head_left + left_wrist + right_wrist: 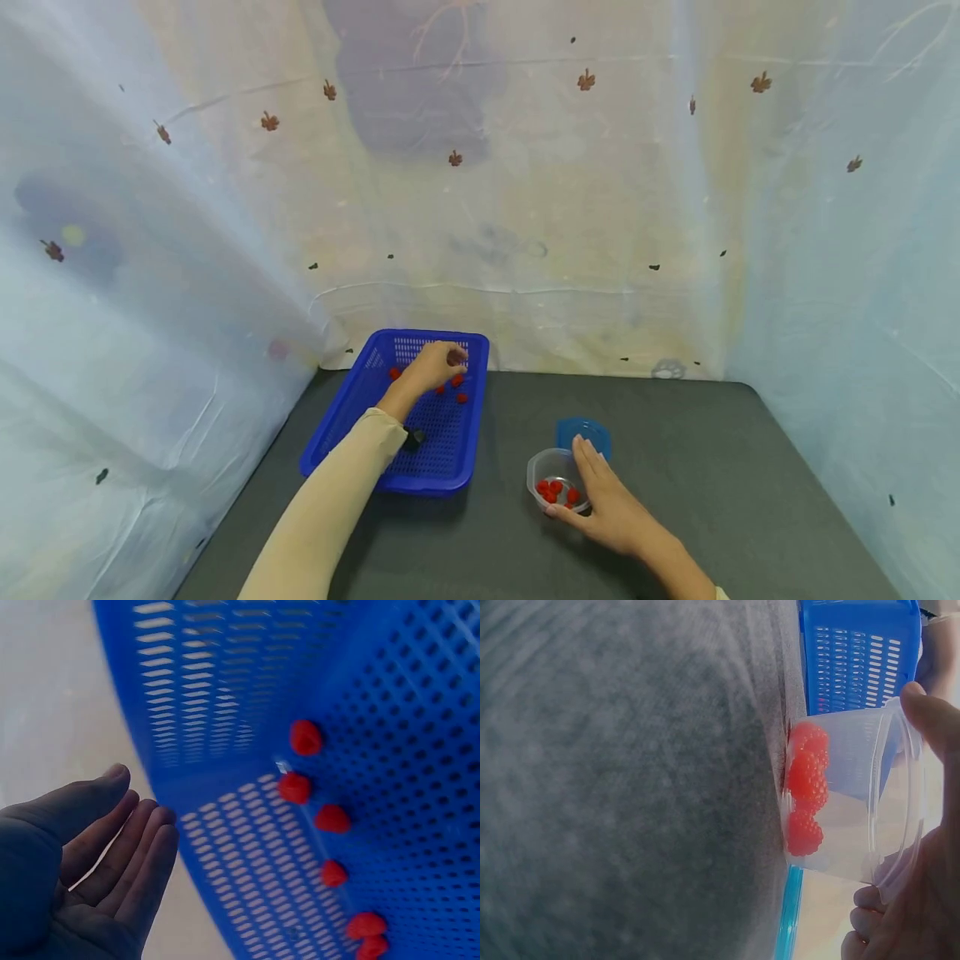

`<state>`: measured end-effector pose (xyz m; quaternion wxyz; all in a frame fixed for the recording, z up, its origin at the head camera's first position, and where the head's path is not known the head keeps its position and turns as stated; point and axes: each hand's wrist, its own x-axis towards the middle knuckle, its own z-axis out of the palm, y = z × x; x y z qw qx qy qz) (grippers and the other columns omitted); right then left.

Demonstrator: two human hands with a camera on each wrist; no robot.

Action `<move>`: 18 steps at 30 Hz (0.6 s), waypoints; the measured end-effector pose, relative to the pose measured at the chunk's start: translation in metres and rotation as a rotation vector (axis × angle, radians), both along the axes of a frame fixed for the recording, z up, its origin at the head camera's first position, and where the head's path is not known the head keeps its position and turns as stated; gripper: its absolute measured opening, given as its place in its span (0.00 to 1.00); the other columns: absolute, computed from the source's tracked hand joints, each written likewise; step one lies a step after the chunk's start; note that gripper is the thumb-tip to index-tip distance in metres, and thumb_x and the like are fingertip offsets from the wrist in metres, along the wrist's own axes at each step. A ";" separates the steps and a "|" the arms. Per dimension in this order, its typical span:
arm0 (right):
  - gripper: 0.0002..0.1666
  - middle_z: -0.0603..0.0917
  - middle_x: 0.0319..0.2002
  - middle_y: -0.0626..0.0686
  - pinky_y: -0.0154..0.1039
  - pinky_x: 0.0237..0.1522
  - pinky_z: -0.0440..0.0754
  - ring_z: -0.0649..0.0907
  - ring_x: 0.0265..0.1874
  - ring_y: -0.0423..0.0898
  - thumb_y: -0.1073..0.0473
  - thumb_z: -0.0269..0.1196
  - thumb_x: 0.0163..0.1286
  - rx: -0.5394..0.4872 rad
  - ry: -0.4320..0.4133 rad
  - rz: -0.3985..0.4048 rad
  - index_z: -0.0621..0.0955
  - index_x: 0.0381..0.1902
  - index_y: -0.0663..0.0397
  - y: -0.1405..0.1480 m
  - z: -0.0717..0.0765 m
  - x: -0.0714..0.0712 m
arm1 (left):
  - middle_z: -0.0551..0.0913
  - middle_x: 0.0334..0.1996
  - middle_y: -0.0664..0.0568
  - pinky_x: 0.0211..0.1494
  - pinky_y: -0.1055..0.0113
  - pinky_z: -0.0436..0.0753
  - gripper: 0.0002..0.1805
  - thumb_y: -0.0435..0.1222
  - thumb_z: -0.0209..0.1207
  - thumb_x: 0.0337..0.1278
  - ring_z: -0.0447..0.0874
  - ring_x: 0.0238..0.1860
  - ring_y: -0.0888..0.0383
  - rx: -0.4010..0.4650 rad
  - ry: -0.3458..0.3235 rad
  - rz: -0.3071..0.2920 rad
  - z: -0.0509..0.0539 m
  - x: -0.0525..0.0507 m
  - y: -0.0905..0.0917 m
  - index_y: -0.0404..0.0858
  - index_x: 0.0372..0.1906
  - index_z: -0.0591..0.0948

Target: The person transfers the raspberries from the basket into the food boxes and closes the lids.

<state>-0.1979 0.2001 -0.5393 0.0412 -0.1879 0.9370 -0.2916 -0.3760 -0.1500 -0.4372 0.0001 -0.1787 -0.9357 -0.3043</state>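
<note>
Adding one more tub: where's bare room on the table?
Bare grey table right of the blue lid and right hand, out to the table's right edge; also between blue basket and clear tub. Crowded: the basket's far end, left hand above red berries, and around the tub, with the lid behind it and the right hand gripping its rim.

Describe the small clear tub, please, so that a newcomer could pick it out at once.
On the dark grey table, look right of the big blue basket. There the right hand holds the tub, beside a blue lid. Red berries lie inside and, unlike the basket and lid, it is colourless.
</note>
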 end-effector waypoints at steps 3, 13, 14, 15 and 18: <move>0.72 0.44 0.88 0.60 0.72 0.77 0.59 0.50 0.84 0.68 0.19 0.62 0.69 -0.006 -0.006 0.000 0.44 0.89 0.54 0.000 0.001 0.000 | 0.89 0.52 0.40 0.62 0.51 0.85 0.15 0.30 0.66 0.74 0.87 0.55 0.45 -0.011 -0.036 -0.005 -0.006 -0.007 -0.002 0.28 0.59 0.85; 0.72 0.45 0.88 0.61 0.72 0.77 0.58 0.50 0.84 0.69 0.19 0.62 0.69 -0.004 -0.009 -0.010 0.45 0.88 0.57 0.001 0.003 0.001 | 0.90 0.48 0.44 0.57 0.57 0.87 0.11 0.30 0.69 0.70 0.88 0.51 0.49 -0.045 -0.082 -0.051 -0.040 -0.028 -0.012 0.31 0.53 0.88; 0.72 0.45 0.88 0.60 0.72 0.77 0.58 0.50 0.84 0.69 0.19 0.62 0.69 -0.003 -0.009 -0.010 0.45 0.88 0.56 0.001 0.003 0.000 | 0.90 0.48 0.44 0.58 0.56 0.87 0.10 0.30 0.69 0.70 0.88 0.51 0.49 -0.053 -0.090 -0.042 -0.043 -0.028 -0.012 0.32 0.52 0.88; 0.72 0.45 0.88 0.60 0.72 0.77 0.58 0.50 0.84 0.69 0.19 0.62 0.69 -0.001 -0.009 -0.010 0.45 0.88 0.56 0.001 0.003 0.000 | 0.90 0.48 0.44 0.58 0.55 0.87 0.10 0.30 0.69 0.70 0.88 0.52 0.48 -0.059 -0.098 -0.030 -0.045 -0.028 -0.013 0.33 0.52 0.89; 0.72 0.44 0.88 0.60 0.72 0.77 0.58 0.50 0.84 0.68 0.19 0.61 0.69 0.004 -0.011 -0.006 0.45 0.88 0.56 0.000 0.002 0.000 | 0.90 0.49 0.42 0.63 0.51 0.85 0.10 0.29 0.69 0.70 0.87 0.55 0.45 -0.092 -0.133 0.017 -0.046 -0.025 -0.011 0.32 0.52 0.89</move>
